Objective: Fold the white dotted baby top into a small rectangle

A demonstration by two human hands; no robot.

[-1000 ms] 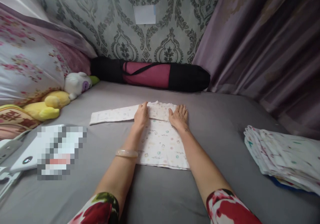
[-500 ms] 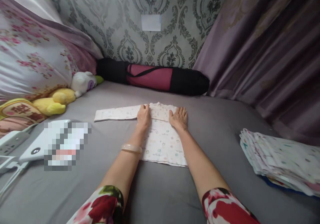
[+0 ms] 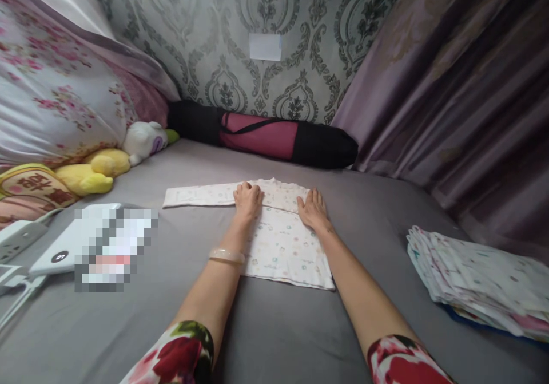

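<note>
A small white long-sleeved shirt (image 3: pixel 287 246) with a fine coloured print lies on the grey bed sheet. One sleeve (image 3: pixel 197 195) stretches out to the left, while the other is folded across the upper body of the shirt. My left hand (image 3: pixel 249 199), with a pale bangle on its wrist, has its fingers curled and closed on the cloth where the left sleeve meets the body. Flat on the upper right edge, my right hand (image 3: pixel 314 209) rests with fingers stretched out and the thumb apart.
A stack of folded printed clothes (image 3: pixel 476 281) sits at the right. On the left are a white device (image 3: pixel 72 246) beside a blurred patch, a power strip (image 3: pixel 17 238) with cables, and plush toys (image 3: pixel 92 172). A black and maroon long bag (image 3: pixel 261 135) lies along the wall.
My right hand has slid slightly to the right along the shirt, and more of the shirt's lower right corner shows. My left hand stays at the sleeve joint. The view has shifted a little.
</note>
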